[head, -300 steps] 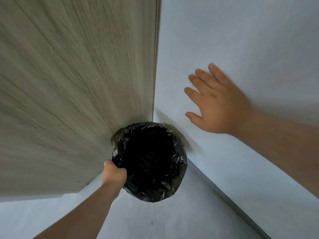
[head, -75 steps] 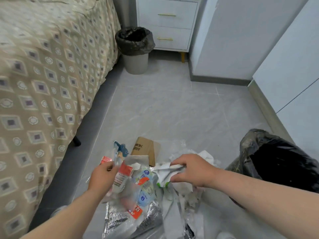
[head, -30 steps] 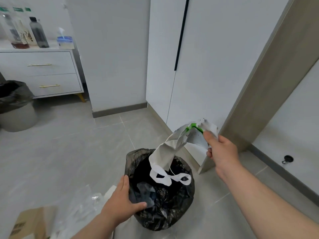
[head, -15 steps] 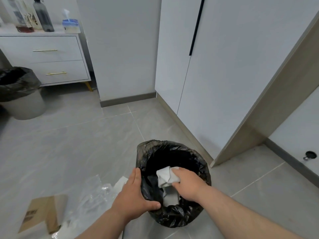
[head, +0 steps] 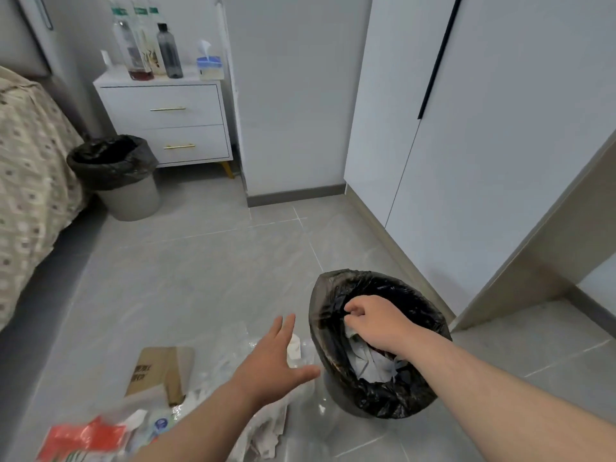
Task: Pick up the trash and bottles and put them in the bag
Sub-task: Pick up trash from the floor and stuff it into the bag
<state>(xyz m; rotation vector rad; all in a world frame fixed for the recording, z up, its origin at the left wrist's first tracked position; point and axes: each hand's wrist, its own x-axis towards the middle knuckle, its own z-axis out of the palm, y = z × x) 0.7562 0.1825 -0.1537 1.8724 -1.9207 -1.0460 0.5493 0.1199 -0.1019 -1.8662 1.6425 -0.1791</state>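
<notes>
Near right, by the wardrobe: black bag (head: 321, 331) stands open-mouthed on the floor, white paper (head: 373, 365) bunched inside.
Right hand: (head: 376, 323) inside the bag's mouth, fingers curled just above the paper; whether they pinch it cannot be told.
Left hand: (head: 270, 365) flat and spread, holding nothing, hovering left of the bag over the litter.
Litter: clear plastic (head: 226, 365), cardboard (head: 160, 371) and a red wrapper (head: 83, 438) lie on the floor, left of the bag and nearer; none of it is bagged yet.
Bottles: several (head: 166, 51) stand on the far nightstand (head: 166, 121); whether they count as trash is unclear.
Step in hand: apparently dropping the paper, with the left hand reaching for the next piece.
Doing it well: push the paper low so the bag keeps room; draw the right hand out without dragging the thin rim inward; take the slippery plastic in a bunch, not by a corner; steady the rim before each drop, since the bag may tip.
</notes>
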